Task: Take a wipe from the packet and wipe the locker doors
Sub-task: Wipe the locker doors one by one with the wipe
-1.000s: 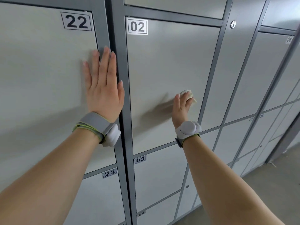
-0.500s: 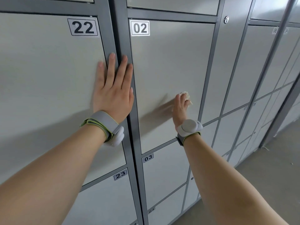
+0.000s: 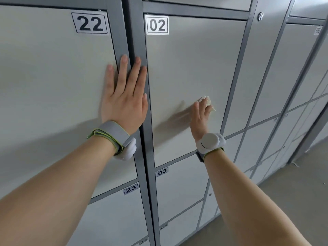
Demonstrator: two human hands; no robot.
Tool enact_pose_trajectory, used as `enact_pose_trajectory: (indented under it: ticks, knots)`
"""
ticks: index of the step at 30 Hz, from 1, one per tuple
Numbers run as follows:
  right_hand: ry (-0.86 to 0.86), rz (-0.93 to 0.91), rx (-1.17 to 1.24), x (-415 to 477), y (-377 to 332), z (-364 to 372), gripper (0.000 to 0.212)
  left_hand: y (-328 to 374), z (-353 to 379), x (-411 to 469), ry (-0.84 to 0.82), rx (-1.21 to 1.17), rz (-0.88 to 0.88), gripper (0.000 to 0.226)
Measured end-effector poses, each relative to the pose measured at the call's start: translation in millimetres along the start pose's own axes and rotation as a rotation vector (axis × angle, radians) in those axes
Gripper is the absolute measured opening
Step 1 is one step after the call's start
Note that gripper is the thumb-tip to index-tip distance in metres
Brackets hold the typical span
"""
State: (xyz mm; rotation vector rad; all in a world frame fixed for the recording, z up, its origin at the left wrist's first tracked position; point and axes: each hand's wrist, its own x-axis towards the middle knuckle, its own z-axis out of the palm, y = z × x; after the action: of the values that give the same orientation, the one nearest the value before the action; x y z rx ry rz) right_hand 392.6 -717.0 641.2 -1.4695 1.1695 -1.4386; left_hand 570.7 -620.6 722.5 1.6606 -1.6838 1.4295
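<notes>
Wipe point(image 3: 205, 101), crumpled into a small pale lump, is sitting under the bent fingers of the right hand point(image 3: 200, 114). The hand is gripping it and pressing it against the lower right part of door 02 point(image 3: 195, 59). I think the wipe is bunched like this so that the fingers are pushing on a thick pad, not on a loose sheet.

The left hand point(image 3: 124, 96) is lying flat with straight fingers and is holding nothing. Its palm is resting on door 22 point(image 3: 53, 77), and some fingers are crossing the grey post point(image 3: 137, 41) between the two doors. It is probably there to steady the body while the other arm is working.

Both wrists are wearing a grey band point(image 3: 113, 135) with a pale device.

As for containers, every locker in view, also door 03 point(image 3: 177, 185) and door 23 point(image 3: 115, 219), is closed, so the contents are hidden. The packet is not showing anywhere.
</notes>
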Motion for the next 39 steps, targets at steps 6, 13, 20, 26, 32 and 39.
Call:
enact_pose_trajectory:
  ticks: [6,13,20,26,32,39]
  knots:
    - [-0.007,0.011,-0.11,-5,41,9,0.073,0,2,3,0.042,0.003,-0.027,0.057]
    - [-0.03,0.039,-0.011,-2,14,5,0.067,1,2,2,0.092,-0.068,-0.033,0.056]
    - [-0.033,-0.073,-0.098,-10,9,18,0.069,-5,-9,1,0.159,-0.23,-0.039,0.058]
    - [-0.029,0.212,-0.053,-25,8,20,0.075,-34,-21,10,0.136,-0.154,-0.04,0.062]
    - [-0.056,-0.069,-0.018,-28,-39,37,0.064,-35,-17,8,0.105,-0.066,-0.013,0.061]
    - [-0.053,0.116,-0.051,-53,13,40,0.067,-35,-14,8,0.137,-0.095,0.007,0.061]
